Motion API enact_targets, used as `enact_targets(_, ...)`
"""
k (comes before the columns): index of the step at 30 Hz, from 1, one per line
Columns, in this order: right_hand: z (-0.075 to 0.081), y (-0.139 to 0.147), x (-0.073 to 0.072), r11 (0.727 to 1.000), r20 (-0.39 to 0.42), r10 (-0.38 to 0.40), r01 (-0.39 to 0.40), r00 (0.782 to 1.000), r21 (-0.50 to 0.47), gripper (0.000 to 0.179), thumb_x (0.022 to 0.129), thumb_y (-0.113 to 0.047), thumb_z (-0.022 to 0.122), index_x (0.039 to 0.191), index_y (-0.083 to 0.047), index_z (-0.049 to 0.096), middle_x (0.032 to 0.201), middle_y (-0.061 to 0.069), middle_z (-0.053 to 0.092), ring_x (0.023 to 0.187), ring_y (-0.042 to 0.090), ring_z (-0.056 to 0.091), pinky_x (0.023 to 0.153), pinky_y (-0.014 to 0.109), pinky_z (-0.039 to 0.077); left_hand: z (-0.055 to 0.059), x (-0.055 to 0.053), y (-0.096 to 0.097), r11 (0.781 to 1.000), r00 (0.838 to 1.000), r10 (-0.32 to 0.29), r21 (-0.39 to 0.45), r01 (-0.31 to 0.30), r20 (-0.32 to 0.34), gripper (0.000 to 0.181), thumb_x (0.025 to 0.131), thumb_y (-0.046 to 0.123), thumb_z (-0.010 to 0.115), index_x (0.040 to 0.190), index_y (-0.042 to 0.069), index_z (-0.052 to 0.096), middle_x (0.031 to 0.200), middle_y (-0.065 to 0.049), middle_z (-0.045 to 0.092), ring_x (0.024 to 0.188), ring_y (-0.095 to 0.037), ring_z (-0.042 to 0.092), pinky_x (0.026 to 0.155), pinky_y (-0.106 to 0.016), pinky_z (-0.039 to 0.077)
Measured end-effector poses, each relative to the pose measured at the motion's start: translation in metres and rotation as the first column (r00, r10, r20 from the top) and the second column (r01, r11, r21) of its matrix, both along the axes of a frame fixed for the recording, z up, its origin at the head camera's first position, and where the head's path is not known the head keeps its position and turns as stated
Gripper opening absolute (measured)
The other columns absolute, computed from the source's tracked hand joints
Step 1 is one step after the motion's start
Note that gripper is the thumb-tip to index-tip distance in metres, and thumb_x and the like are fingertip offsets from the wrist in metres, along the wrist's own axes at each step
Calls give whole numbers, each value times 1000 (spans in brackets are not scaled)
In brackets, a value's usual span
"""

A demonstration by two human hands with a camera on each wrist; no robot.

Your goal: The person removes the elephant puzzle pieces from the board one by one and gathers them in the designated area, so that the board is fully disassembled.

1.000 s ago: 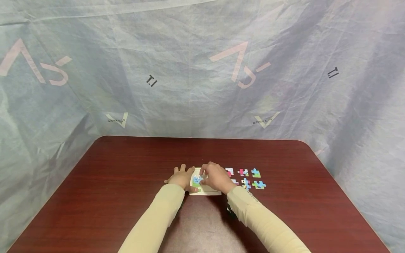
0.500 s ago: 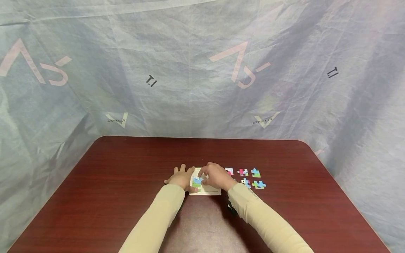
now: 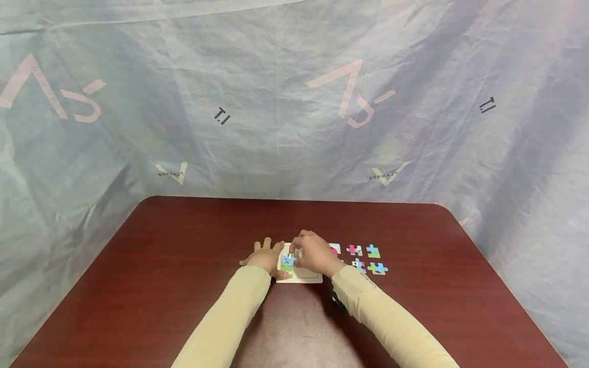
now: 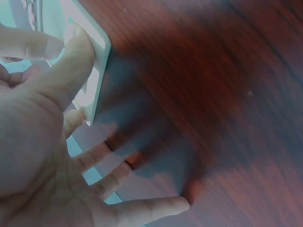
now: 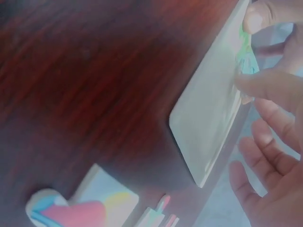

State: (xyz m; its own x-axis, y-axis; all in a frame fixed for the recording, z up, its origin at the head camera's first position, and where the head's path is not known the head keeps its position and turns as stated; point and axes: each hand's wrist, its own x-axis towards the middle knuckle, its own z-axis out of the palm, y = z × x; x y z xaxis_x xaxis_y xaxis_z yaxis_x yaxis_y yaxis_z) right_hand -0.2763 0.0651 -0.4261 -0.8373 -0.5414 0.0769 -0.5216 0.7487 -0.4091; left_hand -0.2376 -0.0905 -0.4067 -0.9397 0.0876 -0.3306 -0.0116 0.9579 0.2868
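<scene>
A pale puzzle tray lies on the table between both hands. My left hand is spread beside its left edge, and the thumb presses on the tray's near left corner. On the tray's left side, my right hand pinches a blue jigsaw piece between thumb and fingers. Below that piece, green jigsaw pieces show in the tray near the left thumb. In the right wrist view, the bare tray surface shows, with the right thumb against the blue part.
Right of the tray, several loose jigsaw pieces lie in two rows, among them a green and blue one and a pink one. A pink and white piece is closest to the tray. Behind the dark red table hangs a grey cloth.
My right hand shifts slightly over the tray's left side, and the blue piece at its fingertips turns a little. My left hand stays in place.
</scene>
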Motion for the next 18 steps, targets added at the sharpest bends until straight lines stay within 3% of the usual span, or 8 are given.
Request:
enact_targets(4, 4, 5, -1, 1000, 7, -21, 21, 1000, -12, 23, 77, -8, 87, 95, -13, 75, 96, 3, 61, 94, 23, 61, 80, 40, 54, -1, -1, 1, 1000, 1000, 0, 0, 0, 1, 87, 85, 32, 85, 157, 17, 39, 156, -18, 30, 143, -44, 27, 94, -80, 39)
enact_targets(11, 8, 17, 1, 999, 99, -42, 38, 994, 38, 20, 77, -2, 85, 91, -13, 76, 94, 4, 62, 81, 18, 57, 73, 37, 53, 3, 3, 2, 1000, 1000, -1, 1, 1, -14, 87, 84, 31, 86, 157, 15, 40, 155, -19, 32, 143, -44, 27, 92, -80, 39)
enact_targets(18, 10, 22, 10, 998, 77, -58, 55, 995, 42, 29, 79, -22, 89, 105, -14, 78, 96, 3, 65, 84, 19, 58, 70, 41, 52, 8, 7, 1, 1000, 1000, -4, 16, 4, -18, 86, 85, 31, 85, 156, 14, 40, 155, -21, 31, 144, -45, 26, 92, -80, 39)
